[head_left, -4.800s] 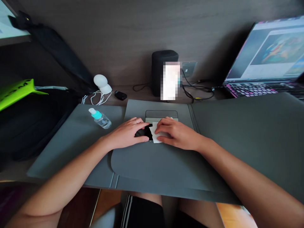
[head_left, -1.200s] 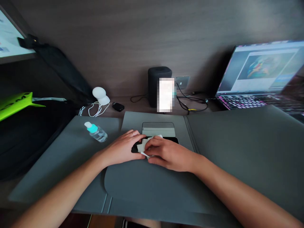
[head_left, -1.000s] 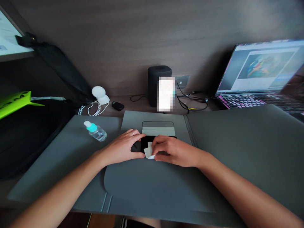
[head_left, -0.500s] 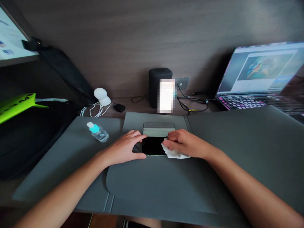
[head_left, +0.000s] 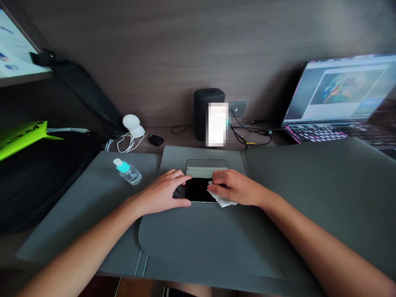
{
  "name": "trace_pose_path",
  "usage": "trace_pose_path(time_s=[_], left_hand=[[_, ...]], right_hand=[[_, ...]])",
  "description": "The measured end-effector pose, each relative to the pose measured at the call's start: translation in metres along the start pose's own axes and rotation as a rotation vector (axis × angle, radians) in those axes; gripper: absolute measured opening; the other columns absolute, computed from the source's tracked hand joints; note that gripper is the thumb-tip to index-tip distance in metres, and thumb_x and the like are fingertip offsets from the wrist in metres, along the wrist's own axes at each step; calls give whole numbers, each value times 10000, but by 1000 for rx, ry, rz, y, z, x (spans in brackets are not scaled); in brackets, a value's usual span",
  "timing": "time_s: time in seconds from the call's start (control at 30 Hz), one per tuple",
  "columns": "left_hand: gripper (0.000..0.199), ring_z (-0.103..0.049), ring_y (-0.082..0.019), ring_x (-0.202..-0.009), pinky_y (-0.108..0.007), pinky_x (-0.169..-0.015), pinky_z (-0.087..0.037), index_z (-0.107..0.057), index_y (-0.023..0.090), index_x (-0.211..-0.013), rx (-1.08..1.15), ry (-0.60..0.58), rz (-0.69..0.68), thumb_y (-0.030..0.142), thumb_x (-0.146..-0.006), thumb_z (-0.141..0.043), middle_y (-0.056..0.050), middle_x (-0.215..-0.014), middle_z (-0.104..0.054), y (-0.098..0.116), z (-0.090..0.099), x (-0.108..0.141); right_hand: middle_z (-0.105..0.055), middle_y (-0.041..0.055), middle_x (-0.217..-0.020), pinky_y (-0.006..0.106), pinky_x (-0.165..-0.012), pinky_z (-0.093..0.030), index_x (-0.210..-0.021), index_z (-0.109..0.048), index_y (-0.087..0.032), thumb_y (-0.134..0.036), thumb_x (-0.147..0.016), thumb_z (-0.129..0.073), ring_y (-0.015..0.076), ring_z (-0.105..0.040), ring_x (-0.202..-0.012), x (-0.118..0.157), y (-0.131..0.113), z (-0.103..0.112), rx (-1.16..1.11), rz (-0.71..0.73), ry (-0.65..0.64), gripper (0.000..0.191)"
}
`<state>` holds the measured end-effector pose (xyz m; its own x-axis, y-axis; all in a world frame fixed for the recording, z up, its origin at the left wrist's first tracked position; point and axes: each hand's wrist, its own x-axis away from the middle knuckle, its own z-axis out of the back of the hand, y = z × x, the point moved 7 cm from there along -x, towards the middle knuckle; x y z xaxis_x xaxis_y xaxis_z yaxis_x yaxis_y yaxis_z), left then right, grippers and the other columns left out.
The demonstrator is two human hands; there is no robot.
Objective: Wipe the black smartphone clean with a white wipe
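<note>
A smartphone (head_left: 198,190) with a dark screen lies flat on a grey folding desk mat (head_left: 201,235). My left hand (head_left: 163,189), a ring on one finger, holds the phone's left end, with the thumb on the near edge and a finger on the far edge. In my right hand (head_left: 232,185) is a crumpled white tissue (head_left: 225,201), pressed against the right part of the screen. That hand and the tissue hide the phone's right end. Just behind the phone is a flat grey piece with a dark outline (head_left: 206,165).
A small clear spray bottle (head_left: 130,172) with a turquoise collar lies left of my left hand. Along the wall are a white round device (head_left: 133,125), a black fob (head_left: 155,140), a black speaker (head_left: 200,115) and cables (head_left: 256,138). An open laptop (head_left: 337,95) stands at right.
My right hand has slid a little to the left across the phone screen with the tissue. My left hand keeps its hold on the phone.
</note>
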<state>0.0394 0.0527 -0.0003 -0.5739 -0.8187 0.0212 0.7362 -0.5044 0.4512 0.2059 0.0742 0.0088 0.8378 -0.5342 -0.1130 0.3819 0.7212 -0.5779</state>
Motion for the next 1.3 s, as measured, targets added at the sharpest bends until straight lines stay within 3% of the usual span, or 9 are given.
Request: trace_pose_path(time_s=[0.27, 0.63, 0.83, 1.03, 1.17, 1.3], left_hand=[[558, -537, -272, -1111, -392, -942, -460, -515, 265, -1343, 15, 4, -2, 454, -842, -669, -57, -1132, -595, -1, 0, 0], [567, -528, -275, -1137, -393, -952, -455, -515, 237, -1348, 12, 1, -1, 437, -843, -679, -69, -1164, -590, 0, -1, 0], [573, -533, -284, -1139, -414, -968, -446, -523, 261, -1346, 14, 8, 3, 429, -826, -696, -68, -1165, -595, -1, -1, 0], [563, -527, -286, -1159, -415, -969, -456, -527, 276, -1329, 11, 19, 0, 375, -808, -717, -63, -1179, -593, -1, -2, 0], [582, -521, -285, -1177, -415, -989, -450, -516, 265, -1329, 15, 24, -6, 356, -797, -736, -70, -1221, -583, -1, -2, -2], [561, -547, -275, -1115, -407, -945, -473, -518, 245, -1323, 20, 19, -17, 403, -821, -714, -67, -1148, -599, -1, -2, -2]], right_hand=[[-450, -12, -643, 258, -670, -389, -644, -544, -155, -275, -998, -461, 117, -472, -661, -8, -9, -6, -71, 59, -16, 383], [-569, 44, -758, 297, -752, -420, -760, -627, -152, -279, -999, -483, 166, -543, -795, -4, -24, -9, 37, 111, -25, 306], [-642, 117, -1070, 388, -936, -463, -1044, -688, -145, -268, -977, -531, 217, -585, -1024, -4, -33, -11, 21, 154, 24, 211], [-559, 174, -1253, 472, -1061, -405, -1319, -564, -117, -409, -952, -574, 288, -466, -1262, -6, -43, -26, 101, 245, 26, 469], [-563, 161, -1224, 448, -1052, -409, -1230, -619, -110, -401, -955, -571, 277, -486, -1214, -7, -48, -29, 119, 243, -18, 404], [-614, 106, -1080, 374, -962, -450, -1109, -676, -144, -316, -978, -544, 216, -561, -1037, -6, -48, -23, 70, 211, -52, 253]])
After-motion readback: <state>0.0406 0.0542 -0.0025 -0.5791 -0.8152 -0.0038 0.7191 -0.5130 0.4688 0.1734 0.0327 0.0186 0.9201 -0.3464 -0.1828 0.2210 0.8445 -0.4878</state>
